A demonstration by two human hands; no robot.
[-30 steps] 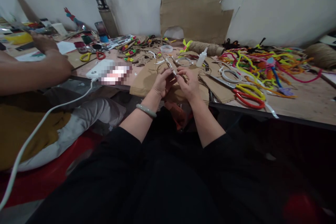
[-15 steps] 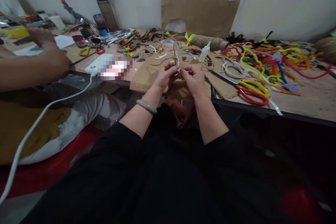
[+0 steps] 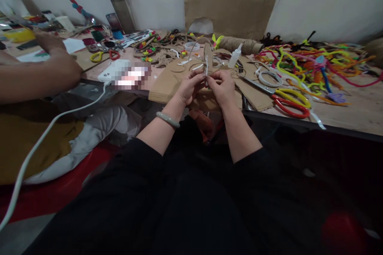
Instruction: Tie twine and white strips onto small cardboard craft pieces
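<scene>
The person's left hand (image 3: 190,87) pinches the near end of a white strip (image 3: 206,65) that lies between both hands above cardboard (image 3: 165,83), its long axis pointing away toward the wall (image 3: 155,4), the right hand (image 3: 224,89) pinching there too, with scissors (image 3: 291,103) and bare table (image 3: 357,117) further right, along the front edge.

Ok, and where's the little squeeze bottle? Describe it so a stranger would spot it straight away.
Find the big cardboard sheet against the wall, then the twine roll below it. Just in front of the twine is the bottle: pale, cloudy, with a narrow pointed tip, unlike the flat white ring to its right.
</scene>
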